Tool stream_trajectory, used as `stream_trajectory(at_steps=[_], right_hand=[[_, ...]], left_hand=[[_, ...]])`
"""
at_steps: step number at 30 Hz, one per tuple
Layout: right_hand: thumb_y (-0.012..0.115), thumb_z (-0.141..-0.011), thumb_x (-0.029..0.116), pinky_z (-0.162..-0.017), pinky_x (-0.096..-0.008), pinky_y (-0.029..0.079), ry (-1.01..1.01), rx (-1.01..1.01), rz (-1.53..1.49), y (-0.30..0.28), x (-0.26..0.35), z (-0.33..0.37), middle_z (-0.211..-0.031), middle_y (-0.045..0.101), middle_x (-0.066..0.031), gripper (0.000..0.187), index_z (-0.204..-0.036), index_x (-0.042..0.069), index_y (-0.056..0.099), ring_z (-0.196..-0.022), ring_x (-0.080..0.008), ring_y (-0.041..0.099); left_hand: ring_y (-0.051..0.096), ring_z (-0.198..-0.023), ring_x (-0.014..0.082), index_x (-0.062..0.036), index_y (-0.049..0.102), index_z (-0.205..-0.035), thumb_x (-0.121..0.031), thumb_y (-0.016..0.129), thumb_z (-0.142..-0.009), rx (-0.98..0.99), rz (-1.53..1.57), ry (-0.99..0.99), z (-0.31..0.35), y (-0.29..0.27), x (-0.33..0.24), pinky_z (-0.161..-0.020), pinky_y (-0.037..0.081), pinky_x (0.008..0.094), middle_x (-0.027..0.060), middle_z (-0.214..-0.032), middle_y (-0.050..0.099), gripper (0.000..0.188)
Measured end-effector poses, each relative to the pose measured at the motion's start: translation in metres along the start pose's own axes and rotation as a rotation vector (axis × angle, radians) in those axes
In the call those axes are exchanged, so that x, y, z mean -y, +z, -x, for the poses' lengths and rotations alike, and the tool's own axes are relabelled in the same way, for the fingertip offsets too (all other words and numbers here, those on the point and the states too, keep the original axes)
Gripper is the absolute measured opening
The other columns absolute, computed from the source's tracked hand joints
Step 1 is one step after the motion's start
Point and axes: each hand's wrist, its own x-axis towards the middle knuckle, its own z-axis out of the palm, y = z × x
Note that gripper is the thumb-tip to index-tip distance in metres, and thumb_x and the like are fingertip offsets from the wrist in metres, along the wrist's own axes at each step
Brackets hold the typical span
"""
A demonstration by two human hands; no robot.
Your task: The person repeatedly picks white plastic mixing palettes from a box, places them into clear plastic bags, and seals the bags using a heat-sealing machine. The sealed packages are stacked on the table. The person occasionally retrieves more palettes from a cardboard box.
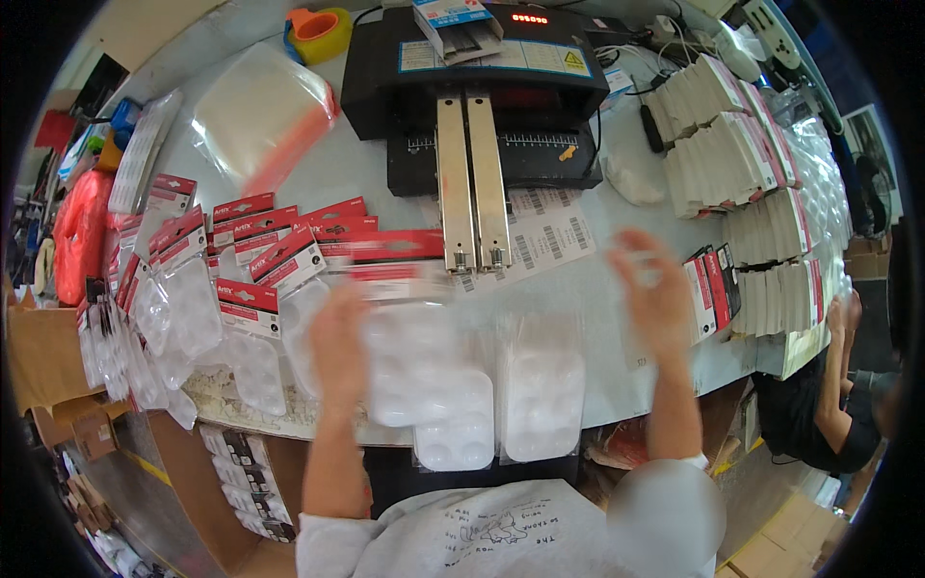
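My left hand (pixel 339 337), blurred by motion, is closed at the left edge of a bagged white paint palette (pixel 409 361) with a red-and-white header card, also blurred. Two more white palettes in clear bags lie at the table's front edge: one (pixel 458 424) partly under the blurred pack, the other (pixel 542 400) to its right. My right hand (pixel 655 294) is over the table's right side, its fingers apart and smeared, with nothing visible in them. Just right of it lie red, white and black header cards (pixel 711 289).
A black stapling machine (pixel 371 87) with two metal arms (pixel 458 183) stands at the back middle. Finished palette packs (pixel 255 308) pile up at left, beside clear bags (pixel 255 120). Card stacks (pixel 718 164) line the right. Another person's hand (pixel 845 313) is at far right.
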Motion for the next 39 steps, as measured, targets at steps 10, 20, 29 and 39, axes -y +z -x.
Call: stream_trajectory(at_steps=[10, 20, 29, 39], right_hand=[[0.082, -0.058, 0.041, -0.086, -0.0327, 0.046, 0.13, -0.194, 0.175, -0.06, -0.148, -0.003, -0.108, 0.062, -0.0168, 0.085, -0.124, 0.0, 0.049, -0.096, -0.0263, 0.062], [0.084, -0.054, 0.028, -0.06, -0.0246, 0.048, -0.24, -0.247, -0.232, -0.038, 0.009, 0.034, -0.08, 0.064, -0.0018, 0.054, -0.095, 0.003, 0.061, -0.068, -0.0112, 0.06], [0.082, -0.06, 0.021, -0.046, -0.0239, 0.041, -0.517, 0.04, -0.211, 0.022, 0.063, 0.046, -0.06, 0.058, -0.0058, 0.032, -0.073, 0.002, 0.06, -0.049, -0.014, 0.054], [0.083, -0.058, 0.023, -0.04, -0.0234, 0.038, -0.641, 0.115, -0.29, 0.023, 0.055, 0.046, -0.054, 0.055, -0.0043, 0.032, -0.065, 0.004, 0.058, -0.042, -0.0146, 0.051]], left_hand=[[0.043, -0.108, 0.0339, -0.0039, 0.055, -0.081, -0.012, 0.071, -0.071, 0.142, -0.318, 0.356, 0.078, 0.005, 0.029, -0.089, 0.036, 0.0426, 0.0154, -0.115, 0.046, 0.02], [0.05, -0.065, 0.0038, -0.0024, 0.054, -0.092, -0.008, 0.055, -0.09, 0.434, 0.934, -0.25, 0.082, -0.003, -0.013, -0.06, 0.041, 0.0194, 0.0087, -0.093, 0.067, 0.006], [0.042, -0.054, -0.0006, 0.0011, 0.061, -0.09, -0.011, 0.057, -0.09, 0.426, 0.691, -0.049, 0.085, 0.0, -0.03, -0.047, 0.034, 0.0172, 0.0028, -0.076, 0.068, 0.013], [0.039, -0.046, 0.0026, -0.0016, 0.063, -0.087, -0.014, 0.06, -0.088, 0.425, 0.509, -0.027, 0.081, 0.0, -0.033, -0.043, 0.032, 0.0192, 0.0014, -0.06, 0.06, 0.013]])
